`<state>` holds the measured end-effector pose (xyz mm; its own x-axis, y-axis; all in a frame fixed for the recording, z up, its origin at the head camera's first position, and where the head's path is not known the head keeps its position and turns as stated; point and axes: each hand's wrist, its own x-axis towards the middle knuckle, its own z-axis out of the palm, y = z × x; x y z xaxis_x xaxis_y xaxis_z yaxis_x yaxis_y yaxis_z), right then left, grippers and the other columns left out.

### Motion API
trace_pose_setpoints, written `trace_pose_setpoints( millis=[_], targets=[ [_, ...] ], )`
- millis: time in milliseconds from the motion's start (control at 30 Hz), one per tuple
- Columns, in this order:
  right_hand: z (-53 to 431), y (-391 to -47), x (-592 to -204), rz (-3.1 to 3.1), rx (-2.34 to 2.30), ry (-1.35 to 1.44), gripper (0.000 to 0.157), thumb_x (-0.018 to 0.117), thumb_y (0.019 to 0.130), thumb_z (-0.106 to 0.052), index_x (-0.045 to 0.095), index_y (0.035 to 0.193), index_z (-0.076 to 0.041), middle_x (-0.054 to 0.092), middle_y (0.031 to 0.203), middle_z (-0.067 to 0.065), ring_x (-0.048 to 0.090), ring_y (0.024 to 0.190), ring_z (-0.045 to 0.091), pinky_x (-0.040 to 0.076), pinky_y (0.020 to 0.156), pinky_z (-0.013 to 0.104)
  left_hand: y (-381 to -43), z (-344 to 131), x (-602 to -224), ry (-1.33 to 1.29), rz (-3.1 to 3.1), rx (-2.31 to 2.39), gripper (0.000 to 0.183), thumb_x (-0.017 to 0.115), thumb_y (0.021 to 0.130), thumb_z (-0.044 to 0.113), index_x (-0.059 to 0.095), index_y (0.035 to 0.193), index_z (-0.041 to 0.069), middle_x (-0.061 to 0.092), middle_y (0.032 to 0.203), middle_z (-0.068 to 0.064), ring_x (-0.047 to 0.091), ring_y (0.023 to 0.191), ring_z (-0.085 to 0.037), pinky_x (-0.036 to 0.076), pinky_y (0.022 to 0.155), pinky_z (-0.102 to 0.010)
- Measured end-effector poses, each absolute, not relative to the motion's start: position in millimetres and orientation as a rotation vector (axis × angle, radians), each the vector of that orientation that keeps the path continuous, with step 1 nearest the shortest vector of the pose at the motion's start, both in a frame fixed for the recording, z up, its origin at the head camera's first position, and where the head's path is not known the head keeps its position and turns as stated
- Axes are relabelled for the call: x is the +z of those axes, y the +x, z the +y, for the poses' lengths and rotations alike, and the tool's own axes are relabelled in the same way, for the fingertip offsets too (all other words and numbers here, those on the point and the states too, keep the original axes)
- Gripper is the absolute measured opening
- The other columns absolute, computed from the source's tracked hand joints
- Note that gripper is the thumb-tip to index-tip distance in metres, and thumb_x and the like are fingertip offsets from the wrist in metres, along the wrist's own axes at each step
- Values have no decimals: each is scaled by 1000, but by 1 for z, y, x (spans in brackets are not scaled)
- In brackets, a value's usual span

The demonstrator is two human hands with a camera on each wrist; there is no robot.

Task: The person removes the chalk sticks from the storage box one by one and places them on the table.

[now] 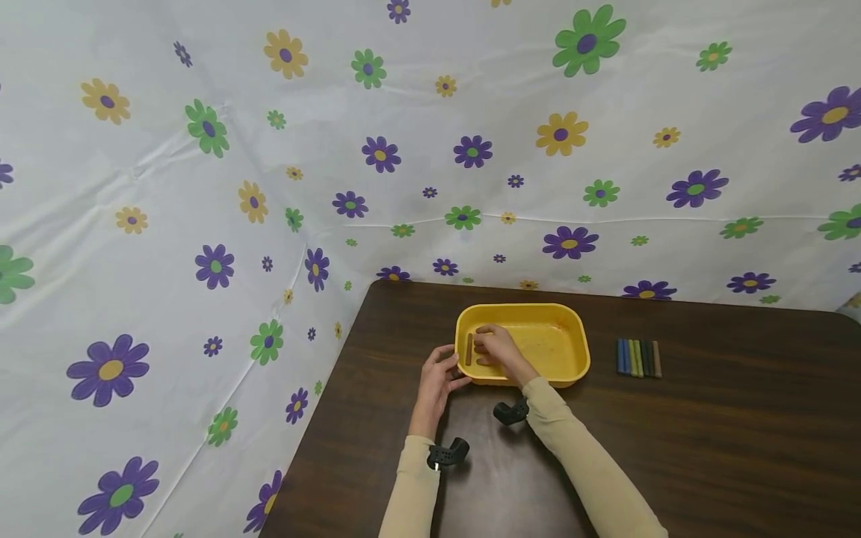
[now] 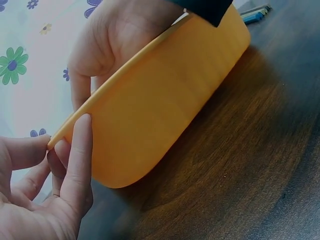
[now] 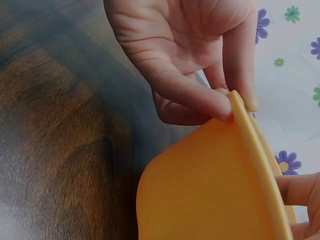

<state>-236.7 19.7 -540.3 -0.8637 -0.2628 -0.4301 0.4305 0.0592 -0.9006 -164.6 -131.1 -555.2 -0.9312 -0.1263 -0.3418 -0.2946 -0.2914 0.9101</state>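
A yellow plastic tub (image 1: 545, 377) with rounded corners sits on the brown table. My left hand (image 1: 436, 385) pinches its rim at the near left corner, thumb on one side and fingers on the outer wall, as the left wrist view (image 2: 55, 185) shows. Over the near rim my right hand (image 1: 499, 349) reaches down into the tub's left end. A brown crayon-like stick (image 1: 468, 349) lies along the left inner wall, right beside the right fingertips. The tub's wall hides these fingertips in the left wrist view, and I cannot tell if they hold anything.
To the right of the tub, several crayon-like sticks (image 1: 639, 359) in blue, green, dark and brown lie side by side in a row. A flower-printed sheet (image 1: 430, 149) hangs behind the table (image 1: 740, 418) and along its left side.
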Motion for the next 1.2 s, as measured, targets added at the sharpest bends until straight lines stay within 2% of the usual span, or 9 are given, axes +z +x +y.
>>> trace_pose_setpoints(
  millis=[100, 367, 633, 1033, 1200],
  targets=[
    [16, -239, -542, 1843, -1874, 184, 51, 55, 105, -14, 41, 149, 11, 54, 138, 31, 58, 124, 41, 54, 99, 51, -164, -130, -551, -537, 1781, 2389, 39, 56, 106, 12, 51, 141, -5, 58, 125, -32, 65, 81, -19, 63, 73, -35],
    [7, -240, -545, 1815, -1919, 196, 51, 57, 103, -9, 42, 148, 11, 55, 135, 32, 62, 119, 42, 56, 97, 51, -164, -128, -557, -564, 1804, 2403, 37, 60, 105, 15, 55, 138, -1, 62, 123, -28, 67, 83, -19, 63, 73, -36],
    [3, -237, -544, 1862, -1904, 153, 56, 61, 99, 1, 39, 149, 11, 54, 134, 34, 67, 107, 40, 56, 94, 52, -164, -127, -555, -570, 1803, 2407, 36, 58, 105, 14, 54, 138, 0, 59, 127, -27, 66, 83, -18, 63, 73, -34],
    [4, -239, -546, 1771, -1948, 161, 62, 61, 96, 6, 36, 153, 10, 52, 138, 35, 66, 110, 40, 54, 98, 52, -163, -127, -556, -555, 1793, 2415, 38, 57, 106, 14, 51, 140, -3, 56, 131, -31, 66, 85, -20, 63, 71, -34],
    [5, -241, -546, 1698, -1996, 197, 63, 62, 97, 6, 35, 153, 10, 53, 139, 34, 64, 117, 41, 53, 100, 51, -163, -126, -555, -556, 1791, 2421, 37, 57, 106, 15, 52, 139, -2, 57, 130, -29, 66, 85, -18, 63, 70, -32]
  ],
)
